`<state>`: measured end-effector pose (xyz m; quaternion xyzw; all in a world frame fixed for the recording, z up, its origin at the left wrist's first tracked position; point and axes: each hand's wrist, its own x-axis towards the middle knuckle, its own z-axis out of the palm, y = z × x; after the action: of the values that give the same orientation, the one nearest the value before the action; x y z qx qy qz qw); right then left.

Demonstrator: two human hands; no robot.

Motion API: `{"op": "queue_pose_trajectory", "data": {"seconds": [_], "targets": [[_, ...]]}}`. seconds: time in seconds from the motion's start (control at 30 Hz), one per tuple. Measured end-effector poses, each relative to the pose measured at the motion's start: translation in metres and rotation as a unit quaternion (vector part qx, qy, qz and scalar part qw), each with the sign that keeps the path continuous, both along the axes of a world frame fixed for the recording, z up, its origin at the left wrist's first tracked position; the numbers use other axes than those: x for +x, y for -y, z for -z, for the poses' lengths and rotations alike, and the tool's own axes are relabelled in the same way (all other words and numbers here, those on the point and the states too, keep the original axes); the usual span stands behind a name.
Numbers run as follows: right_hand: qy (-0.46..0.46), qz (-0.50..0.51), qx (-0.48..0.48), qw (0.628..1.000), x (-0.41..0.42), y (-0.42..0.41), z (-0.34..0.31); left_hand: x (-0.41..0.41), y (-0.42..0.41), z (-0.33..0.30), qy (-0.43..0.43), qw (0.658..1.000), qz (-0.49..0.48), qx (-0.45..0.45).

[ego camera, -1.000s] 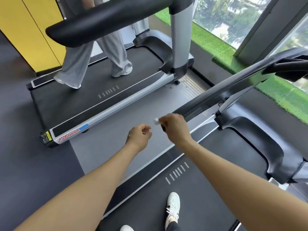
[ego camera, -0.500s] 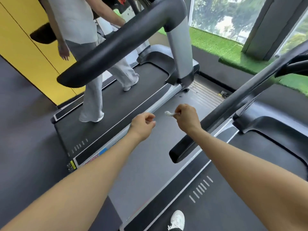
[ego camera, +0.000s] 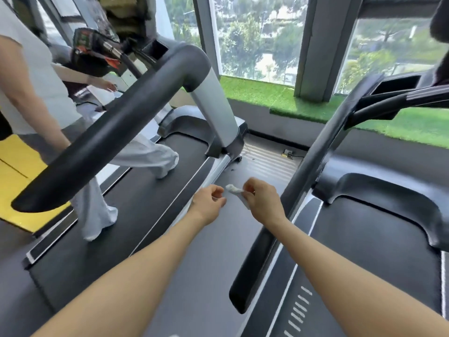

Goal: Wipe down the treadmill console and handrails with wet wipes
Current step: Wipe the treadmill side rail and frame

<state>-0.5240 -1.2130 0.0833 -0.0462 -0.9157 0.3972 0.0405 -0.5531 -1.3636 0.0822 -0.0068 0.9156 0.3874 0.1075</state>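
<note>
My right hand (ego camera: 261, 201) pinches a small crumpled white wet wipe (ego camera: 233, 189) just left of my treadmill's black left handrail (ego camera: 301, 181). My left hand (ego camera: 210, 203) hovers beside it with fingers curled, a short gap from the wipe, holding nothing. The handrail runs from the lower middle up to the console tray (ego camera: 396, 85) at the upper right. Only an edge of the console shows.
A second treadmill (ego camera: 136, 190) stands to the left with its thick black handrail (ego camera: 116, 132) crossing the view; a person in light trousers (ego camera: 136, 156) walks on it. Grey floor (ego camera: 218, 251) lies between the machines. Green turf (ego camera: 267, 93) and windows are ahead.
My view has tilted upward, bringing the windows and console tray into sight. Both hands stay close together with the wipe in my right hand; the person on the left treadmill has stepped forward.
</note>
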Motion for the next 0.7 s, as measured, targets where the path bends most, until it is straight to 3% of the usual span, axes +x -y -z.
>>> {"op": "queue_pose_trajectory", "data": {"seconds": [0.13, 0.23, 0.43, 0.53, 0.7], "targets": [[-0.01, 0.065, -0.016, 0.998, -0.025, -0.012, 0.017, -0.044, -0.021, 0.025, 0.001, 0.996, 0.073, 0.042], [-0.026, 0.104, 0.015, 0.994, -0.053, -0.021, 0.029, -0.082, -0.035, 0.041, 0.019, 0.975, 0.133, 0.177], [-0.072, 0.177, 0.068, 0.979, -0.109, -0.018, 0.057, -0.158, -0.045, 0.081, 0.113, 0.849, 0.25, 0.452], [-0.042, 0.184, 0.02, 0.982, -0.123, 0.003, 0.055, -0.166, -0.024, 0.086, 0.133, 0.848, 0.244, 0.451], [-0.04, 0.185, 0.08, 0.979, -0.145, 0.016, 0.033, -0.196, -0.014, 0.072, 0.1, 0.858, 0.25, 0.438]]}}
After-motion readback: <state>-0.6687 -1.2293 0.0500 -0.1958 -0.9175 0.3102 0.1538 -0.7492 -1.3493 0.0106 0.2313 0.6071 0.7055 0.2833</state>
